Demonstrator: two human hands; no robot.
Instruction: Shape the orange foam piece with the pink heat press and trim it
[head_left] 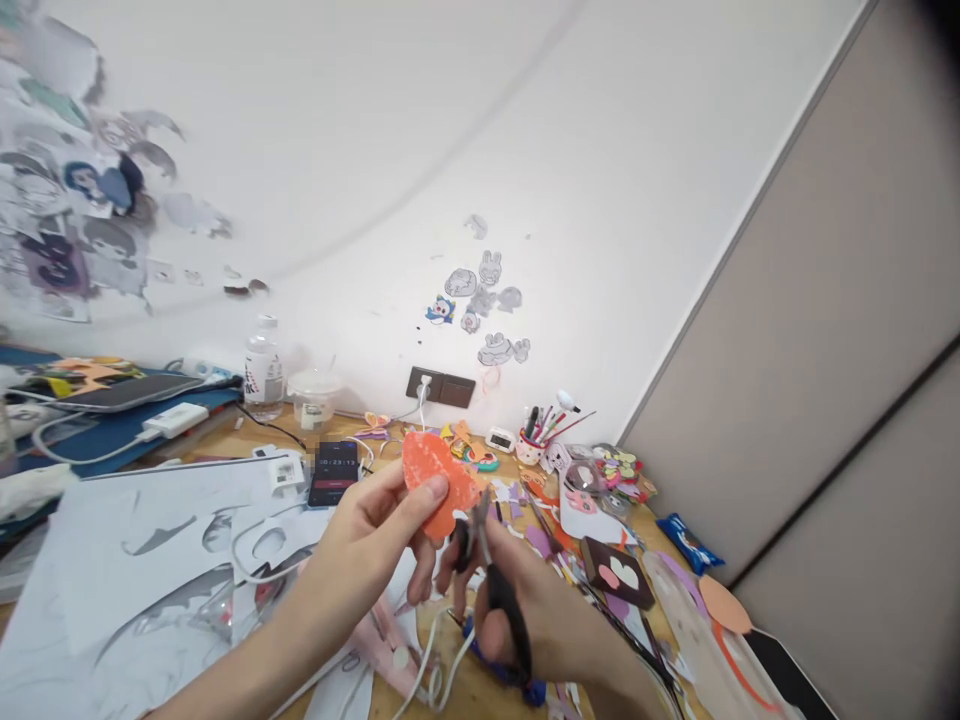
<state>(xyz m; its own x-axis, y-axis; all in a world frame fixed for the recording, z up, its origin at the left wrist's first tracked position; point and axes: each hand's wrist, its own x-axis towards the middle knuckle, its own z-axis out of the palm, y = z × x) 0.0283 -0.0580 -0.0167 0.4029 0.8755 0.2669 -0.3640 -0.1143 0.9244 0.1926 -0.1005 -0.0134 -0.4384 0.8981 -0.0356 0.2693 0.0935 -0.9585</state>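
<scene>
My left hand [397, 520] pinches an orange paper piece [435, 475] between thumb and fingers, holding it up above the desk. The piece has a rounded outline and pale mottled patches. Black-handled scissors [504, 600] are in my right hand [525, 590], whose fingers wrap round the handle loops. Their blades [481, 515] point upward at the right edge of the orange paper. Whether the blades touch the paper I cannot tell. Beneath my hands lie a white cable [431, 675] and a pink object [382, 640], partly hidden by my left forearm.
Drawing sheets [142, 570] cover the desk's left side, with a phone [334, 472] behind them. A bottle [263, 370] and a plastic tub [313, 398] stand near the wall. On the right are a pen cup [531, 445], a dark box [616, 572] and many paper scraps [540, 540].
</scene>
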